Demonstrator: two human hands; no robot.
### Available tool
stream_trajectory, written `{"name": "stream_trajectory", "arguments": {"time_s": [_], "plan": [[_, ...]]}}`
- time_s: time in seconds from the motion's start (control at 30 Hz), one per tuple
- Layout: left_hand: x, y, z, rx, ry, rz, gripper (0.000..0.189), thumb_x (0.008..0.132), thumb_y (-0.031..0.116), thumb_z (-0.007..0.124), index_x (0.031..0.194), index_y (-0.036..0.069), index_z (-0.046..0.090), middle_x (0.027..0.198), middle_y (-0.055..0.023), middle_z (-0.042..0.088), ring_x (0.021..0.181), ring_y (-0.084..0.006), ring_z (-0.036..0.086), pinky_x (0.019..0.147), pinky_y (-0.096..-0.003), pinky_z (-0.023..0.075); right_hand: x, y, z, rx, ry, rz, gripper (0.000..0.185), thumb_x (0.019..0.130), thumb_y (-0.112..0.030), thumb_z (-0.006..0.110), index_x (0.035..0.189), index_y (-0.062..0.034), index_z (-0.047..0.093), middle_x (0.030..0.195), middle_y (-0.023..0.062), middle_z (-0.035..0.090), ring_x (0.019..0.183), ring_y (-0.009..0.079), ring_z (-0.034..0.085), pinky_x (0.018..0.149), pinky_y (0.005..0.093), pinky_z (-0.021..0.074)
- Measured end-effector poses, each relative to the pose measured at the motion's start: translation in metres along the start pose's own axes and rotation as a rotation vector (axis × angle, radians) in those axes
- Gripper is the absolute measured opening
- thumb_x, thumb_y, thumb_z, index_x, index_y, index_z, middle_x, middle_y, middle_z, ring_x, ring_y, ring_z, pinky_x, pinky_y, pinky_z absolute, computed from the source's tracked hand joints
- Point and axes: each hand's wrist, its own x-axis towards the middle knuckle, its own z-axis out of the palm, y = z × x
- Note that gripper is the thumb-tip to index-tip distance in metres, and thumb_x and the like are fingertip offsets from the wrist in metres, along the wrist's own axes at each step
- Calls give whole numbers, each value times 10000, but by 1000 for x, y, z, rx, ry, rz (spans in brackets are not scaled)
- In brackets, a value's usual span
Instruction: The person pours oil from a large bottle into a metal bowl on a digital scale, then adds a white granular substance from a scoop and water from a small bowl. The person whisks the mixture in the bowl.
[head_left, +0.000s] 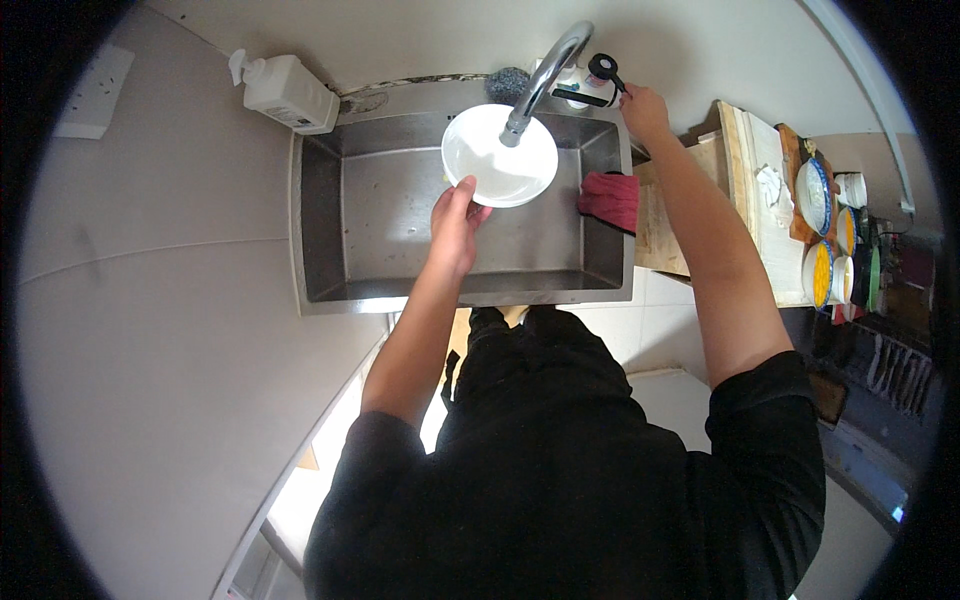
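Note:
My left hand (456, 229) grips a white bowl (491, 176) by its near rim, thumb on the inside. The bowl is held over the stainless steel sink (397, 225), with the end of the curved chrome faucet spout (551, 71) above its inside. Whether water is flowing I cannot tell. My right hand (645, 112) reaches past the sink's far right corner and has its fingers on a black lever handle (616, 77) of the white tap unit (592, 91). A dark red cloth (609, 201) hangs over the sink's right wall.
A white pump bottle (292, 94) stands at the back left corner. Behind the bowl sits a grey scouring pad (507, 85). To the right, a wooden counter (757, 180) carries a crumpled white tissue (772, 193) and several bowls, one with yellow contents (821, 274).

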Motion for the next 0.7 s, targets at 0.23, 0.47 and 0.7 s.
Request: {"name": "stream_trajectory", "arguments": {"time_s": [0.23, 0.47, 0.7], "plan": [[-22, 7, 18, 39, 101, 25, 464, 811, 367, 588, 1044, -22, 492, 901, -56, 523, 828, -141, 495, 776, -301, 423, -1, 2, -8, 4, -51, -66, 227, 818, -180, 458, 948, -58, 599, 843, 190, 610, 787, 369, 584, 713, 469, 456], [-33, 4, 29, 19, 124, 39, 474, 818, 376, 577, 1064, -18, 484, 922, -84, 511, 835, -171, 503, 776, -330, 435, 2, 9, 0, 112, 29, -111, 202, 816, -165, 443, 890, -46, 588, 823, 183, 613, 801, 366, 582, 732, 464, 446], [-41, 0, 39, -16, 179, 48, 462, 819, 359, 568, 1034, -42, 491, 883, -74, 499, 829, -171, 499, 839, -359, 427, 0, 6, -9, 163, -21, -84, 181, 795, -144, 458, 856, -54, 603, 828, 186, 611, 802, 364, 586, 725, 466, 456]]}}
